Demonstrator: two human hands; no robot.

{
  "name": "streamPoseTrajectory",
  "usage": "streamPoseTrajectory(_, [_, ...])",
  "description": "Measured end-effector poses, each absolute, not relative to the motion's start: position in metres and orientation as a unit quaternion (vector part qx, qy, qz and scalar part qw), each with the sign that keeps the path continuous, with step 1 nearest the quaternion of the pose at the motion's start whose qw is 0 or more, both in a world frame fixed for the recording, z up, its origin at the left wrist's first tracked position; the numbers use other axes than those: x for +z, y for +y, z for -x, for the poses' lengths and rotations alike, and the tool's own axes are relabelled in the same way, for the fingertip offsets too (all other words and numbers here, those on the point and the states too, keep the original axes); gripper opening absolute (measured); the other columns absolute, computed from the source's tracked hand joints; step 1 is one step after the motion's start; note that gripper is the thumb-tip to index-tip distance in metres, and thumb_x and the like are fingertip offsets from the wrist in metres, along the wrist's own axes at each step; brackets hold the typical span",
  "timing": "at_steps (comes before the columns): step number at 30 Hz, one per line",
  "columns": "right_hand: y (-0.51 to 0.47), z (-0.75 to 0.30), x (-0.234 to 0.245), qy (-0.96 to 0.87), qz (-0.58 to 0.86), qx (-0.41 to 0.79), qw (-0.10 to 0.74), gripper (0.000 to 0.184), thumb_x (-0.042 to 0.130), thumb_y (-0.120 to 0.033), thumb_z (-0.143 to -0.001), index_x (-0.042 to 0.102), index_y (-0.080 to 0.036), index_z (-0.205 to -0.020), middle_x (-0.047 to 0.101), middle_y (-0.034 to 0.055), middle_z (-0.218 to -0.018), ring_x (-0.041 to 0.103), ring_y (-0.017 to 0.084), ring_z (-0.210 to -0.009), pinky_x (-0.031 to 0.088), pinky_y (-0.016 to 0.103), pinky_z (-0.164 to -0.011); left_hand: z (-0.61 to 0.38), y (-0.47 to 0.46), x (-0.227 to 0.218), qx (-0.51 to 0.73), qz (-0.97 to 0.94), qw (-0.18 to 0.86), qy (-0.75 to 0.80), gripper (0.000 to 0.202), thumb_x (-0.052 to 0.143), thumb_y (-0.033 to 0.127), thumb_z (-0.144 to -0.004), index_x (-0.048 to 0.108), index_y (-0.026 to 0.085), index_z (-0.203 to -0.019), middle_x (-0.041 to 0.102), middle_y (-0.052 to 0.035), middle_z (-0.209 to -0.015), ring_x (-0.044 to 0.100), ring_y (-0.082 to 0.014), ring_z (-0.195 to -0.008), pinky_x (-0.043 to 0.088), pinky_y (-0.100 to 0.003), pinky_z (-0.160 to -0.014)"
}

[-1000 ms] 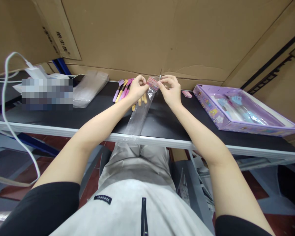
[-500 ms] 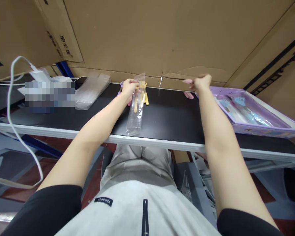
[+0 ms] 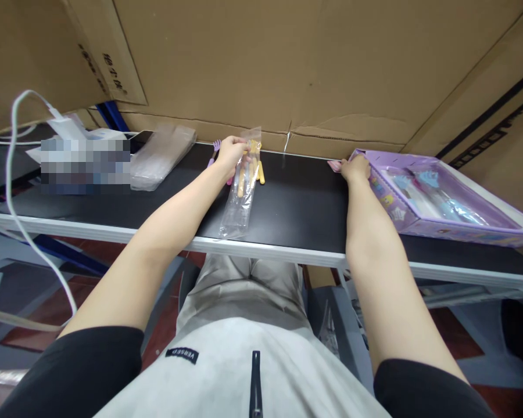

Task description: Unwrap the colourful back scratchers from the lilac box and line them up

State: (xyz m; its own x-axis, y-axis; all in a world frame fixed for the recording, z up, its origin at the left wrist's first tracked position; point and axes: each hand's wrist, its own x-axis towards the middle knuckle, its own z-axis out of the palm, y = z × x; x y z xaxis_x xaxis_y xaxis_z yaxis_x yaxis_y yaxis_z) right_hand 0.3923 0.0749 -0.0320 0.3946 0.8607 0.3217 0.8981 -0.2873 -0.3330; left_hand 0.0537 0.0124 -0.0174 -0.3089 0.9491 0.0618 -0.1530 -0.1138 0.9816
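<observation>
My left hand (image 3: 235, 152) is closed in a pinch on the upper part of a clear plastic bag (image 3: 235, 217). Yellow-handled cutlery (image 3: 241, 187) shows through the film. Another yellow handle (image 3: 261, 174) pokes out beside the bag. Just left of this hand lies a purple fork (image 3: 216, 148), and a pink handle end (image 3: 230, 180) shows under the fingers. My right hand (image 3: 356, 168) is down at the tabletop with its fingers on a small pink card (image 3: 335, 166), by the purple box (image 3: 392, 200). Its fingertips are partly hidden.
Inside the purple box lie clear-wrapped pieces with light blue parts (image 3: 427, 180). A stack of clear bags (image 3: 161, 159) rests left on the black table (image 3: 303, 203). Further left are a white cable (image 3: 15, 174) and a blurred-out object. Cardboard (image 3: 261, 69) walls the back.
My right hand has come down from above the table with a pink card to where another pink card lay. My left hand stays pinched on the bag, almost unmoved.
</observation>
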Motion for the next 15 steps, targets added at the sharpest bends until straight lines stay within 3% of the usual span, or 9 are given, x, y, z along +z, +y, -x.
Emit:
streamPoseTrajectory(3, [0.055,-0.378,-0.027,-0.531,0.819,-0.046,0.212,0.054,0.05,-0.031,-0.108,0.057,0.004,-0.148,0.051,0.0333,-0.153,0.058,0.04,-0.139,0.045,0.047,-0.116,-0.054,0.013,-0.018,0.631,-0.401,0.434,0.502,0.025,0.054,-0.006,-0.078,0.052,0.019,-0.082,0.062,0.0002,-0.076,0.053,-0.0084,-0.043,0.034,-0.024,-0.041])
streamPoseTrajectory(5, [0.049,-0.373,-0.026,-0.557,0.803,-0.064,0.201,0.059,0.049,-0.036,-0.108,0.054,0.006,-0.149,0.046,0.0343,-0.157,0.055,0.041,-0.142,0.043,0.047,-0.119,-0.054,0.013,-0.018,0.628,-0.406,0.437,0.499,0.025,0.053,-0.006,-0.08,0.052,0.019,-0.083,0.062,0.0002,-0.075,0.054,-0.0087,-0.043,0.034,-0.024,-0.041])
streamPoseTrajectory(9, [0.05,-0.369,-0.027,-0.579,0.8,-0.056,0.149,0.068,0.056,-0.047,-0.105,0.054,0.006,-0.147,0.054,0.0347,-0.149,0.05,0.04,-0.146,0.041,0.046,-0.12,-0.055,0.012,-0.018,0.624,-0.412,0.441,0.496,0.025,0.052,-0.006,-0.084,0.051,0.019,-0.083,0.062,0.0014,-0.071,0.055,-0.0095,-0.044,0.034,-0.024,-0.041])
streamPoseTrajectory(15, [0.053,-0.369,-0.027,-0.573,0.811,-0.051,0.104,0.062,0.058,-0.042,-0.104,0.053,0.001,-0.147,0.059,0.0303,-0.144,0.057,0.033,-0.137,0.047,0.041,-0.112,-0.055,0.013,-0.019,0.619,-0.418,0.438,0.499,0.026,0.054,-0.007,-0.084,0.051,0.019,-0.083,0.061,0.0029,-0.071,0.055,-0.0088,-0.044,0.035,-0.024,-0.041])
